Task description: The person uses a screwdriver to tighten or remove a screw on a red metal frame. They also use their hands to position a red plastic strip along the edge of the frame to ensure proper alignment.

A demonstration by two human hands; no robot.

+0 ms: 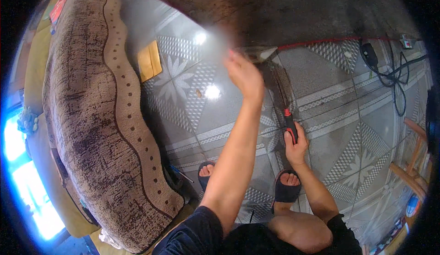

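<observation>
The fingers of our right hand (298,148) wrap a red-and-black tool (291,129) above the tiled floor (321,87); our left hand's (246,78) fingertips blur — grip unclear. We're probably positioning the tool — next likely calls for steady aim.

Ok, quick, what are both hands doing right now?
Left hand: fingers partly blurred; can't tell whether it's open or holding anything.
Right hand: closed, holding a red-and-black tool handle.
</observation>
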